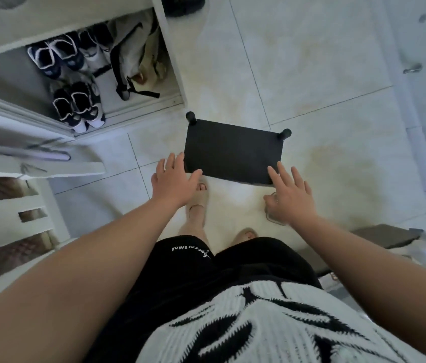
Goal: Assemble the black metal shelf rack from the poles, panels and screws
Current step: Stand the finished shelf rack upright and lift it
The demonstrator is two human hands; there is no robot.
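Two hands are out over the black shelf rack [233,150], which stands on the pale tiled floor [311,61] just ahead of the person's feet. Seen from above, its flat top panel [214,142] fills the middle of the view. A round pole top [191,117] shows at the far left corner, a second pole top [284,134] at the far right. The left hand [174,179] is spread at the near left corner, fingers straight, thumb along the near edge, gripping nothing. The right hand [290,197] is splayed likewise at the near right corner, forefinger crossing the panel's edge, nothing held. Whether either hand actually touches the panel or floats just above it is hard to say from this angle. Off to the left, an open cupboard [172,74] holds pairs of shoes [75,106] and a beige bag [136,48]
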